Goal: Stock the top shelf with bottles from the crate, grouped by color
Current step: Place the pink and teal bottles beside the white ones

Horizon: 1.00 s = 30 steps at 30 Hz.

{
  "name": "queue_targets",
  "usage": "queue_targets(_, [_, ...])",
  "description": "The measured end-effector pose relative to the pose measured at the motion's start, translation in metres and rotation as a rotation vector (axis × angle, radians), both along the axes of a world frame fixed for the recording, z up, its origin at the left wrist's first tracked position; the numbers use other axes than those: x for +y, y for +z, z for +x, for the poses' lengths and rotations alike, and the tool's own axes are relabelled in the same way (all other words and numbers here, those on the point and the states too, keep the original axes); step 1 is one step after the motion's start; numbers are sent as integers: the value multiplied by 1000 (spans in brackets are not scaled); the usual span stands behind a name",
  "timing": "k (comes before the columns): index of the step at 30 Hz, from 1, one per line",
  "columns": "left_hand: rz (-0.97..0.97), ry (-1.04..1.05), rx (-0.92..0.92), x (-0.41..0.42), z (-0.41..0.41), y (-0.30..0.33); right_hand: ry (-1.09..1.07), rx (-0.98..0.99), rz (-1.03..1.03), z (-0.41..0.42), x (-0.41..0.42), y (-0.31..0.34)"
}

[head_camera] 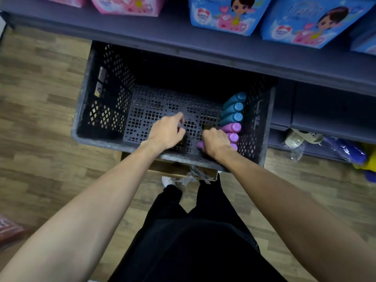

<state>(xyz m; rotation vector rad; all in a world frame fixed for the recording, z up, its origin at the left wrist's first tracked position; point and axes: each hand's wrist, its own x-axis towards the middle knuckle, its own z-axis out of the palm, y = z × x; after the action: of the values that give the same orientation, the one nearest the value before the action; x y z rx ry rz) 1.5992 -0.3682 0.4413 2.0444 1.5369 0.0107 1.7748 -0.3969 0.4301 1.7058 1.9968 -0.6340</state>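
A dark grey perforated crate [101, 110] stands on the floor under a shelf edge. Along its right wall lie three blue bottles [234, 107] and, nearer to me, three purple bottles [233, 128]. My right hand [216, 142] reaches into the crate and grips the nearest purple bottle [200, 144], whose end shows left of my fingers. My left hand [165, 132] hovers over the crate's bare mesh floor with its fingers loosely curled, holding nothing.
A dark shelf board [183, 37] overhangs the crate's far side and carries pink packs [126, 5] and blue packs [227, 15]. Lower shelves at right hold bagged slippers [301, 137] and blue items [350, 149]. Wooden floor lies to the left.
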Motion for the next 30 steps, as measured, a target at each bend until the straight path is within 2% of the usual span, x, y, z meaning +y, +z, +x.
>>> queue_targets(5, [55, 31, -29, 1, 3, 0, -81, 136, -35, 17, 1, -21])
queue_targets(11, [66, -43, 48, 12, 2, 13, -261, 321, 10, 27, 28, -10])
queue_targets(21, [208, -152, 19, 46, 11, 78, -218, 391, 286, 35, 64, 98])
queue_targets(26, [336, -229, -43, 68, 9, 126, -262, 464, 358, 40, 68, 166])
queue_targets(30, [453, -296, -73, 83, 10, 174, -273, 563, 504, 42, 69, 215])
